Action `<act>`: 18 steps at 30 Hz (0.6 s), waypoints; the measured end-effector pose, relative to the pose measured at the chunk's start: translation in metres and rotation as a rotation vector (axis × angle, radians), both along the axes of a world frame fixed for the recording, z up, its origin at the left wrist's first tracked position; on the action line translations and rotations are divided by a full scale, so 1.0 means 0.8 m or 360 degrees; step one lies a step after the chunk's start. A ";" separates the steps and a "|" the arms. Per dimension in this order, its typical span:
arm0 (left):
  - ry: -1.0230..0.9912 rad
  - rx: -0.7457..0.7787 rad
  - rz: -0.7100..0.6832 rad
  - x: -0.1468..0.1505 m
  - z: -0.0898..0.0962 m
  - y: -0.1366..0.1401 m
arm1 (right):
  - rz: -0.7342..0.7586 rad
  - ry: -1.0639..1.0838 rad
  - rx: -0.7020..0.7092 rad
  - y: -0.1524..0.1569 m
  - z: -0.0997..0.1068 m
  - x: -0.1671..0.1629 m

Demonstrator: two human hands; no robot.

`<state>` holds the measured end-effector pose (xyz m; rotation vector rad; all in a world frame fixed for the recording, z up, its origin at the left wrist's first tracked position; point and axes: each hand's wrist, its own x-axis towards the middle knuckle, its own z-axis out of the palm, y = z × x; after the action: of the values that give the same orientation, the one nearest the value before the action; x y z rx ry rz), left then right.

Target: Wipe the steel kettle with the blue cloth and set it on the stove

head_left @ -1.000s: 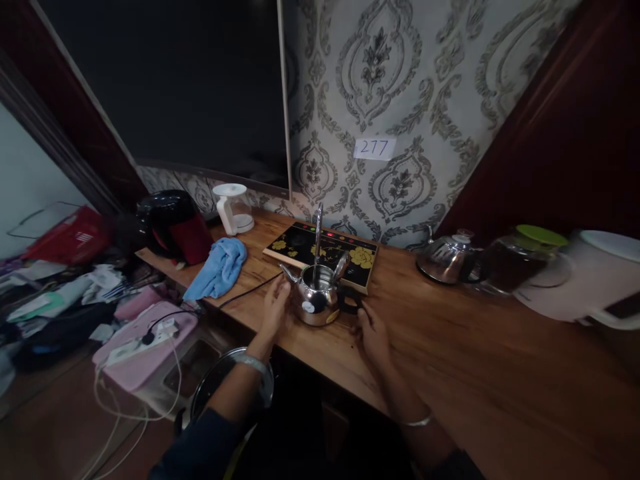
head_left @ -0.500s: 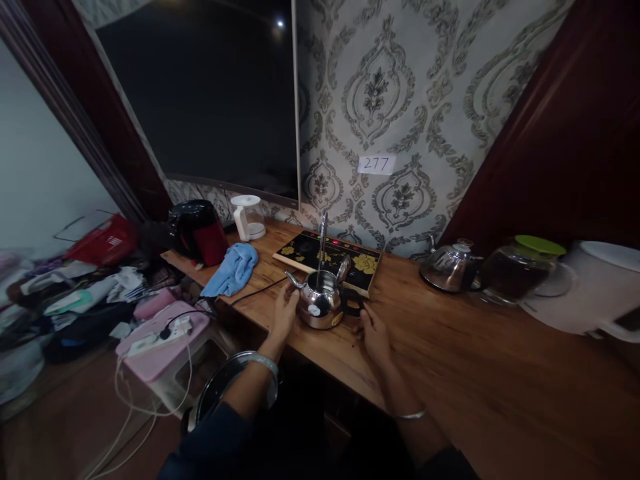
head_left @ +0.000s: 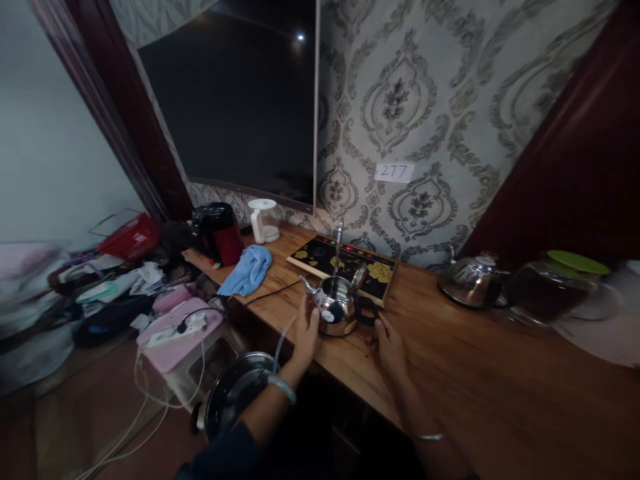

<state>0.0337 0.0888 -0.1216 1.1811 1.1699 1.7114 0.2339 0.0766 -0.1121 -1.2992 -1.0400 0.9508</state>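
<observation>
A shiny steel kettle point(head_left: 336, 313) stands lidless near the table's front edge. A thin metal spout pipe point(head_left: 339, 247) rises behind it, its lower end at the open mouth. My left hand point(head_left: 307, 330) presses on the kettle's left side under its spout, thumb toward me, the other fingers partly hidden. At the outer end of the black handle point(head_left: 367, 310), the curled fingers of my right hand point(head_left: 391, 343) hold on. Behind the kettle lies a black tea stove panel point(head_left: 315, 253) with gold flowers and a lit red light.
A blue cloth point(head_left: 247, 270), a white-handled glass jug point(head_left: 265, 223) and a red-black appliance point(head_left: 217, 233) are on the left. Another kettle point(head_left: 473, 280) and a green-lidded jug point(head_left: 555, 290) stand right. Below are a pot point(head_left: 235, 390) and a pink stool point(head_left: 175, 343) with a power strip.
The view has turned slightly left, so everything appears farther right. Both hands remain at the kettle, which keeps its place before the panel. A clear tube now shows beside my left wrist.
</observation>
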 end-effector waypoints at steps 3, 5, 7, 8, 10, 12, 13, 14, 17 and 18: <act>0.0083 -0.0006 0.0091 0.000 -0.014 -0.012 | -0.0010 -0.0005 -0.0072 -0.002 -0.002 0.003; 0.0242 0.0065 0.0222 -0.019 -0.014 -0.006 | -0.0028 -0.0014 -0.0076 -0.003 -0.004 0.003; 0.0528 0.0191 0.0429 -0.056 -0.001 0.012 | -0.0038 -0.0027 -0.0077 -0.003 -0.005 0.002; 0.0693 0.0256 0.0534 -0.080 0.011 0.026 | -0.0039 -0.0030 -0.0079 -0.003 -0.006 0.001; 0.1050 0.0256 0.0721 -0.132 0.039 0.057 | -0.0033 -0.0018 -0.0086 -0.003 -0.006 0.000; 0.1122 0.0203 0.0803 -0.180 0.068 0.088 | -0.0039 -0.0010 -0.0100 -0.003 -0.005 -0.001; 0.1299 0.0041 0.0845 -0.201 0.080 0.102 | -0.0048 -0.0015 -0.0104 -0.003 -0.005 -0.002; 0.1501 -0.0162 0.0863 -0.218 0.091 0.114 | -0.0052 -0.0027 -0.0105 -0.003 -0.003 -0.002; 0.1766 -0.0436 0.0796 -0.249 0.107 0.141 | -0.0044 -0.0061 -0.0080 -0.003 0.002 -0.004; 0.1787 -0.0467 0.0757 -0.254 0.108 0.148 | -0.0040 -0.0055 -0.0077 -0.002 0.003 -0.005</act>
<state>-0.1698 0.2074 -0.0351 1.8233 2.4178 1.0147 0.2299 0.0747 -0.1096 -1.3698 -1.0306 0.9424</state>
